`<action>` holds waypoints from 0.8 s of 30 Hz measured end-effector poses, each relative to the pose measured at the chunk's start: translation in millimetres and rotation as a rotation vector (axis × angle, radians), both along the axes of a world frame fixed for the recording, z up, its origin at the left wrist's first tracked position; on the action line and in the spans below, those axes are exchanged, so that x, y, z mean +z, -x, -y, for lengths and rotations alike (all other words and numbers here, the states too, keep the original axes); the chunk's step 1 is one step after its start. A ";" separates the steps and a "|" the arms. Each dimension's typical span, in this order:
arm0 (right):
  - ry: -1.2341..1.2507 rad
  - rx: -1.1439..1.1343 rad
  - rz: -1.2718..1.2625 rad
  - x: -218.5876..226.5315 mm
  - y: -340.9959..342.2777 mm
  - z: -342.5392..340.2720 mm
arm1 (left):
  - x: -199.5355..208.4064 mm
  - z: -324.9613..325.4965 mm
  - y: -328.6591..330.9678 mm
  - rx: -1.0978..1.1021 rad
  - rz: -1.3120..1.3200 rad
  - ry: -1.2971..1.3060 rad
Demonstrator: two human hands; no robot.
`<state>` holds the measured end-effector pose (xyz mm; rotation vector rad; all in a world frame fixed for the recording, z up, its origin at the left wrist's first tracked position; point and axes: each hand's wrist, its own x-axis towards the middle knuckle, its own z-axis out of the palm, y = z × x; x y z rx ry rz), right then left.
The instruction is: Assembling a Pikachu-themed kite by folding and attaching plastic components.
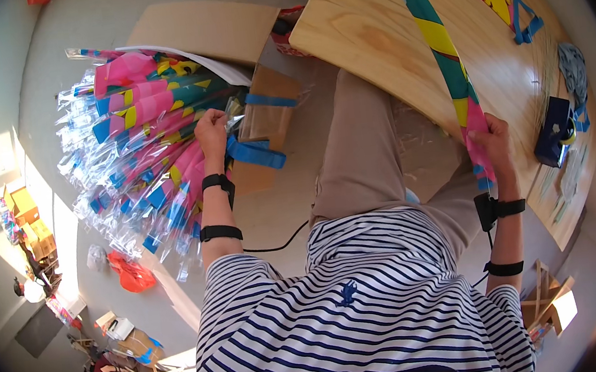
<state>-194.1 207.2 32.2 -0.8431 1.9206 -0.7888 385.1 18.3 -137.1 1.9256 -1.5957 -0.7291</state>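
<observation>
Navy-striped shirt (356, 304); blue tape dispenser (553, 132)

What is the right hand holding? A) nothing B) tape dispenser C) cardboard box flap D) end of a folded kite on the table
D: the right hand grips the pink end of the folded kite lying across the table; the tape dispenser sits untouched beside it.
</observation>
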 end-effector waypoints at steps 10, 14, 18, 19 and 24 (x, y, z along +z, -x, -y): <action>0.302 0.206 0.259 68.0 -41.6 59.9 | 215.4 31.9 129.3 -0.488 -0.310 0.112; 0.484 0.374 0.308 96.4 -73.4 93.0 | 257.1 19.4 207.8 -0.737 -0.399 0.060; 0.541 0.417 0.231 106.8 -70.5 92.2 | 264.2 0.7 263.9 -0.833 -0.587 -0.058; 0.511 0.415 0.258 107.8 -65.5 88.2 | 259.6 1.3 271.7 -0.902 -0.538 -0.014; 0.348 0.364 0.199 110.0 -43.6 51.7 | 256.4 -25.0 307.7 -0.802 -0.806 0.039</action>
